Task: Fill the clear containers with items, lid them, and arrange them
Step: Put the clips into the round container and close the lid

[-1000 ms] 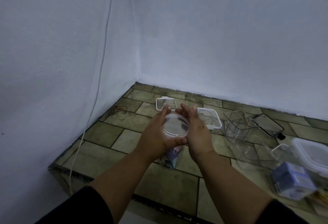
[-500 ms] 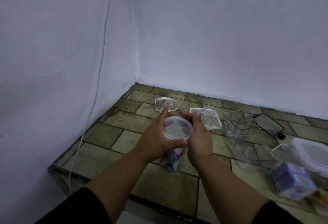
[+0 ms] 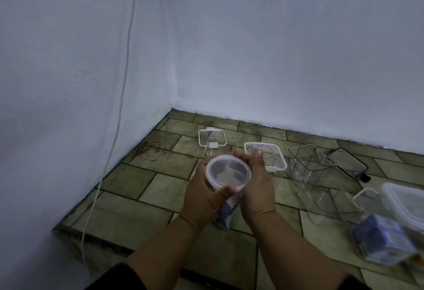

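Observation:
I hold a tall round clear container (image 3: 226,215) over the tiled floor, with coloured items showing through its lower part. A round clear lid (image 3: 228,170) sits on its top. My left hand (image 3: 204,194) wraps the container's left side, thumb pressed on the lid's near rim. My right hand (image 3: 257,186) cups the right side, fingers curled over the lid's far rim. Most of the container's body is hidden behind my hands.
Square clear lids (image 3: 212,137) (image 3: 266,155) lie on the floor beyond my hands. Empty clear containers (image 3: 309,162) (image 3: 332,200) and a black-rimmed lid (image 3: 346,161) lie to the right. A filled, lidded container (image 3: 387,239) sits at the right edge. A white cable (image 3: 114,129) hangs down the left wall.
The lid has come down from being held up facing me onto the container's top. Both hands lowered slightly and now press around its rim.

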